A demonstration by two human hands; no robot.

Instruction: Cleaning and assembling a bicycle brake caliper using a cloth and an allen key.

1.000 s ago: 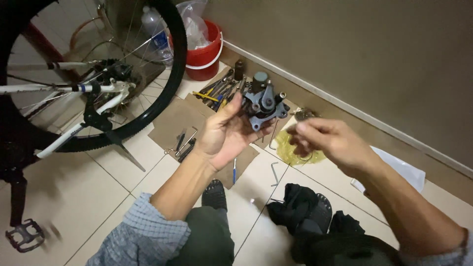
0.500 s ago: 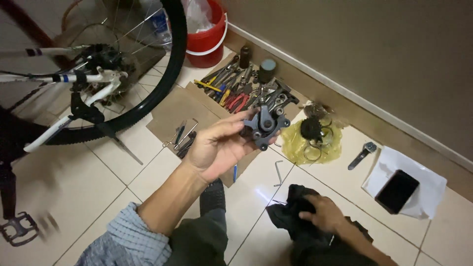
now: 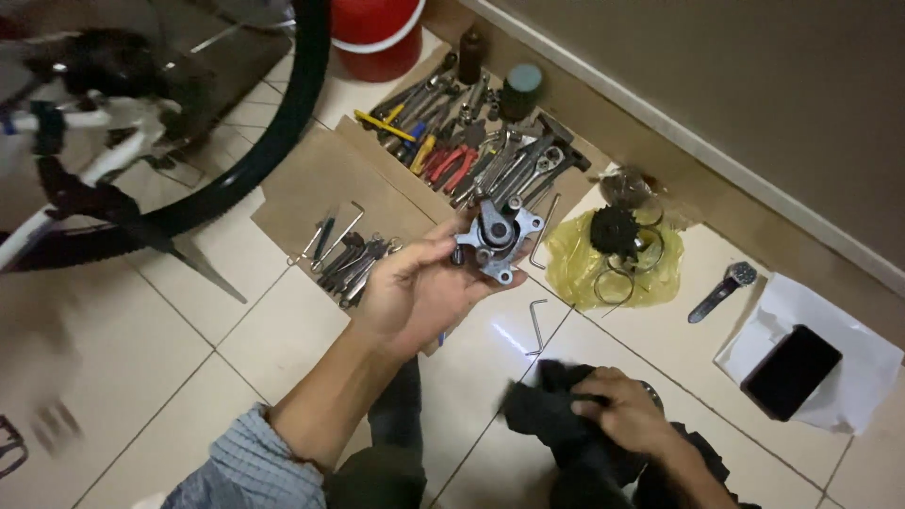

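Observation:
My left hand (image 3: 415, 292) holds up a grey metal bicycle brake part (image 3: 498, 240) by its fingertips, above the tiled floor. My right hand (image 3: 627, 415) is lower down at the right, its fingers gripping a black cloth (image 3: 547, 419) that lies bunched over my lap. The two hands are well apart. A bent hex key (image 3: 537, 325) lies on the tile between them.
A bicycle wheel (image 3: 283, 141) and frame stand at the left. Cardboard (image 3: 320, 184) carries several wrenches, pliers and hex keys. A yellow bag (image 3: 575, 269) holds a black sprocket and rings. A red bucket (image 3: 377, 38), a dark phone (image 3: 792, 372) on white paper, and the wall base lie beyond.
The view has drawn closer to the floor. My right hand closed on the black cloth and lifted part of it. My left hand kept the brake part raised.

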